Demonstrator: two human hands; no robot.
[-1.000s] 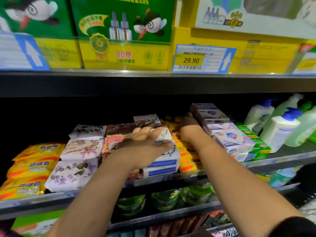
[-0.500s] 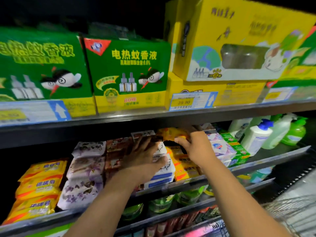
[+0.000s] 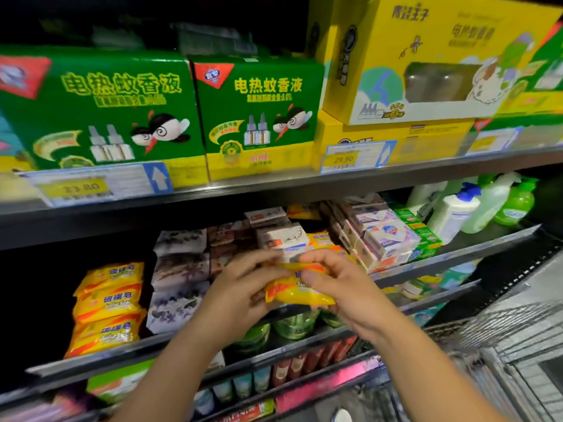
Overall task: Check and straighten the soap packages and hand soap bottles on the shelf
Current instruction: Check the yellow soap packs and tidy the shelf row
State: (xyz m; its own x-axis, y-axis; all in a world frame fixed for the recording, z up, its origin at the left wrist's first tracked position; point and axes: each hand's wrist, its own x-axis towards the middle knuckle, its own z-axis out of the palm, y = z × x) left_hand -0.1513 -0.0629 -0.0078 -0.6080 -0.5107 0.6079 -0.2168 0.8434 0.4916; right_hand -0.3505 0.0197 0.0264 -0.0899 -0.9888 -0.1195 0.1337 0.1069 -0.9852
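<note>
A yellow soap package is held in front of the middle shelf, off the stacks. My left hand grips its left end and my right hand pinches its top right edge. Behind them, white-and-blue soap boxes stand in a stack. Floral white soap packs and a pile of yellow soap packs lie to the left. White Safeguard soap boxes and green boxes sit to the right. Hand soap pump bottles, a white one with a blue pump and a green one, stand upright at the far right.
Green and yellow mosquito-repellent boxes fill the upper shelf above a price rail. The middle shelf's metal front lip runs below the soaps. Green jars and small packets sit on lower shelves. A wire basket is at bottom right.
Both hands came back out of the shelf toward me. The right hand drew out a yellow soap package and the left hand left the white boxes and took hold of the package too.
</note>
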